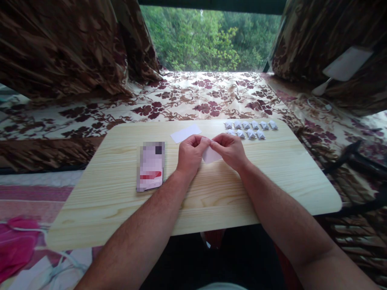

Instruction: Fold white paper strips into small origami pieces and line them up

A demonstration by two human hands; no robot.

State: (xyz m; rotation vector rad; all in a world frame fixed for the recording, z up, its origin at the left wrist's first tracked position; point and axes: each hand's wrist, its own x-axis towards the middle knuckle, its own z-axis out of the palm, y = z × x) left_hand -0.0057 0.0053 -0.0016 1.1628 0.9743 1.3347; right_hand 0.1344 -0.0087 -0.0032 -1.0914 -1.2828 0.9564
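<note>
Both hands meet over the middle of the table, pinching one small sheet of white paper [211, 156] along its top. My left hand [192, 152] is closed on the paper's left side, and my right hand [231, 150] is closed on its right side. The thumbs and fingertips nearly touch; the folds under them are hidden. Just beyond my left hand a flat white paper strip [185, 133] lies on the table. Several small folded white paper pieces [246, 125], pointed in shape, stand in two rows beyond my right hand.
A phone [151, 165], partly pixelated, lies on the light wooden table [281, 173] left of my forearm. Beyond the table is a floral-covered ledge [208, 94] below a window. A white lamp [346, 64] stands at the right. Pink cloth [18, 241] and cables lie at the lower left.
</note>
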